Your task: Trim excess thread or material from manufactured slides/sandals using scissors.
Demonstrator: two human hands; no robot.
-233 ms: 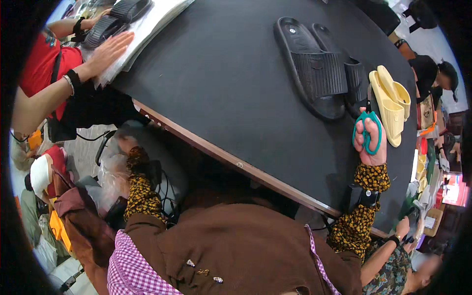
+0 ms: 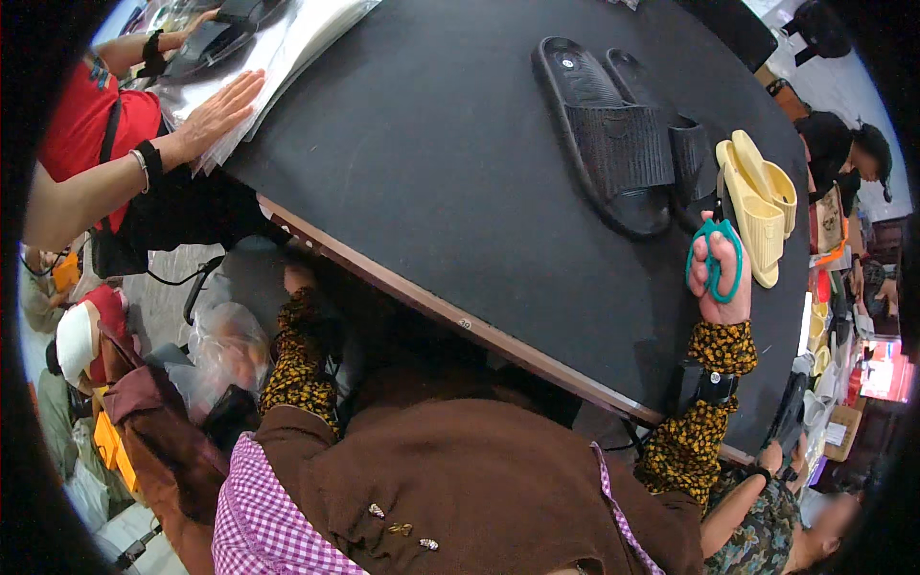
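Note:
My right hand [image 2: 725, 297] rests on the dark table at the right, fingers closed through the teal handles of a pair of scissors [image 2: 736, 251]. The scissors' blades point away from me and are mostly hidden. Just right of that hand lies a pair of pale yellow slide sandals [image 2: 764, 225]. Beyond it and to the left is a pair of black slide sandals [image 2: 628, 149], one partly covering the other. My left hand [image 2: 299, 278] is low at the left, beside the table's near edge and below the tabletop; its fingers are hidden.
A co-worker's hand [image 2: 213, 117] lies on a stack of clear plastic bags [image 2: 287, 72] at the table's far left corner. A clear bag [image 2: 230, 350] sits near my left forearm. Another person's hand [image 2: 772, 458] is at the right edge.
My left hand has moved right, toward the table's edge. At the far left, the co-worker's black sandal has shifted up and away. My right hand stays almost still with the scissors.

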